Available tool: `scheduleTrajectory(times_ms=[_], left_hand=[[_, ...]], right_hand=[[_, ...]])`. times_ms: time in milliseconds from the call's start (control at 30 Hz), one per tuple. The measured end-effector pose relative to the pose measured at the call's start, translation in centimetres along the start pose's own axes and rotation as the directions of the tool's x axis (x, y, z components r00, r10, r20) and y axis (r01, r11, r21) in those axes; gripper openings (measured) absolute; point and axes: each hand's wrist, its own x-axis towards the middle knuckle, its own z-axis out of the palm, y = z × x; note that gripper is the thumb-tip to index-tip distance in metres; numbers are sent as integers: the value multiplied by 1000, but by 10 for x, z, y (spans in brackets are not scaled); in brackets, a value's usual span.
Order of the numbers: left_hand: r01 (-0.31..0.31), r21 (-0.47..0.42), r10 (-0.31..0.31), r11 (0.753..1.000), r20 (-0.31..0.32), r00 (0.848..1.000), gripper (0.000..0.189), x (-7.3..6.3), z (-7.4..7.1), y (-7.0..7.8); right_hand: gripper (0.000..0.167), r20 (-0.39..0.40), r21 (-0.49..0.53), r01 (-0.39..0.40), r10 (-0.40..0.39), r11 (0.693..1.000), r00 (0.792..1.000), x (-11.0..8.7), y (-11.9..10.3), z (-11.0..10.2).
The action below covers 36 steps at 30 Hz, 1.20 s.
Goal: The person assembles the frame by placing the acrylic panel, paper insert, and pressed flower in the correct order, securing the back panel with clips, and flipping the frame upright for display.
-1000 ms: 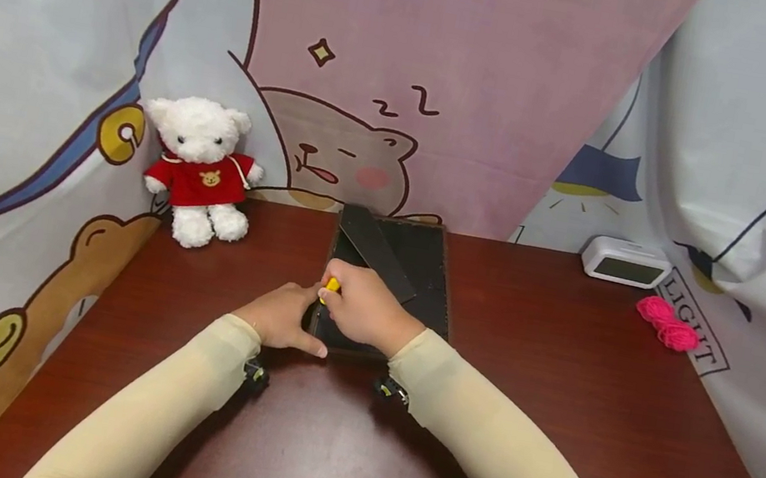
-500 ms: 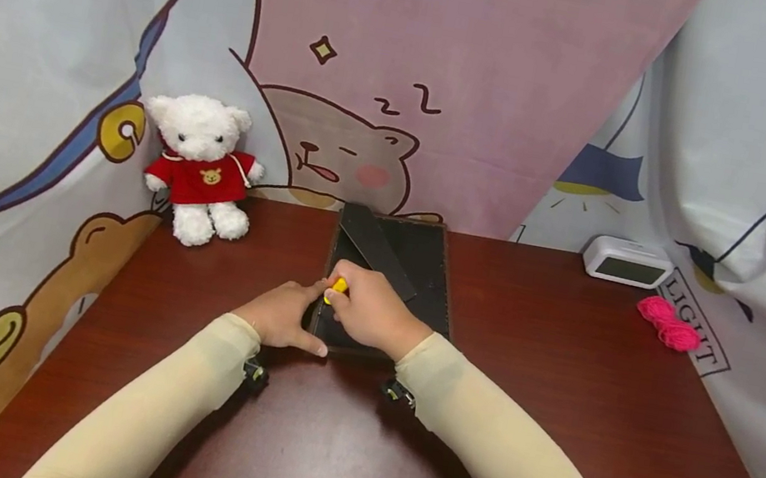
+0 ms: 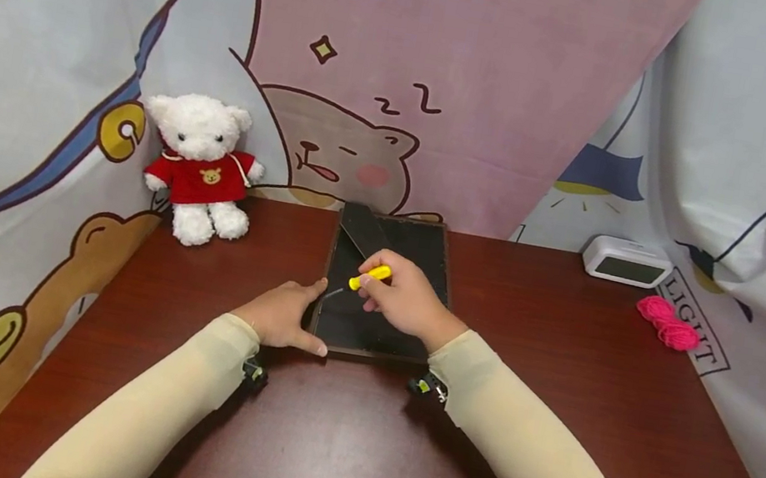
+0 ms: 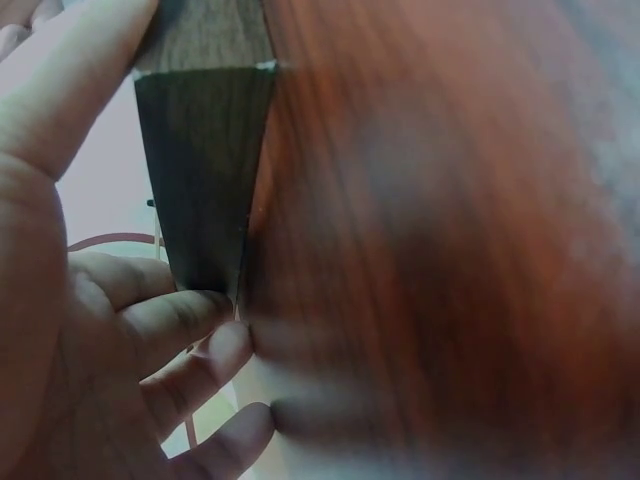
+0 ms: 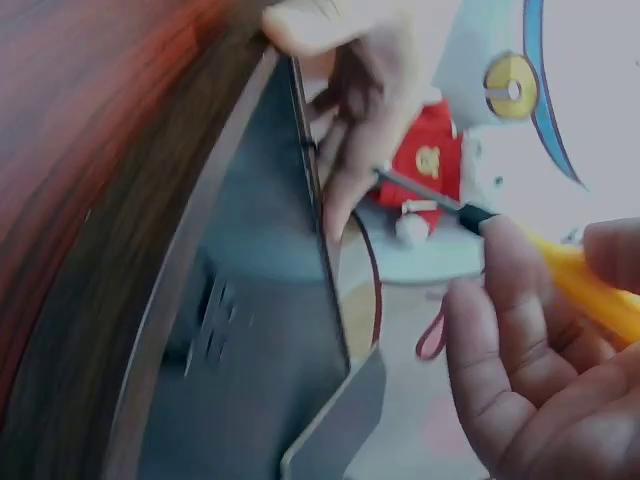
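A picture frame (image 3: pixel 406 327) lies back side up on the table, with a dark backing and a brown wooden edge. My left hand (image 3: pixel 279 315) holds its near left corner, thumb at the front edge and fingers along the left side. In the left wrist view the frame's wooden side (image 4: pixel 200 170) sits between thumb and fingers. My right hand (image 3: pixel 404 293) grips the yellow handle of a screwdriver (image 3: pixel 370 278) above the backing. Its metal shaft (image 5: pixel 425 187) points toward the frame's left edge. A dark stand leg (image 3: pixel 358 226) slants over the backing, partly hidden by the right hand.
A white teddy bear (image 3: pixel 199 157) in a red top sits at the back left. At the back right are a white digital clock (image 3: pixel 626 263) and a bundle of pink yarn (image 3: pixel 669 323). Printed cloth (image 3: pixel 496 106) hangs around the brown table (image 3: pixel 566 329).
My right hand has moved right and away from the frame's left edge with the screwdriver, whose shaft now shows. The handle has tipped over. The left hand stays in place.
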Motion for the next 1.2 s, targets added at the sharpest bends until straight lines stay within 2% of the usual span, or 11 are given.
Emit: scheduleTrajectory(times_ms=[133, 267, 433, 567, 700, 867, 1133, 1200], left_hand=[[-2, 3, 2, 1000, -4, 1000, 128, -1, 1, 0], [-10, 10, 10, 1000, -4, 1000, 127, -2, 1, 0], [-25, 17, 25, 1000, -11, 1000, 126, -3, 1, -1], [-27, 19, 27, 999, -13, 1000, 127, -2, 1, -2], [-25, 22, 26, 999, -10, 1000, 127, -1, 2, -4], [-15, 8, 15, 1000, -4, 1000, 127, -3, 0, -2], [-25, 14, 25, 1000, -4, 1000, 126, -2, 0, -1], [-25, 14, 25, 1000, -4, 1000, 126, -2, 1, 0]], right_hand=[[20, -72, 138, 15, -5, 990, 997, -1, 18, -20], [25, -143, 252, 21, 15, 967, 990, -5, 34, -39], [28, -203, 377, 1, 81, 926, 976, -10, 55, -58], [32, -232, 454, 0, 118, 891, 966, -14, 69, -64], [34, -269, 498, 20, 132, 867, 954, -20, 78, -66], [30, -295, 523, 42, 134, 851, 946, -26, 84, -67], [39, -303, 493, 17, 153, 870, 941, -30, 91, -68], [35, -300, 489, 5, 162, 872, 940, -31, 92, -69]])
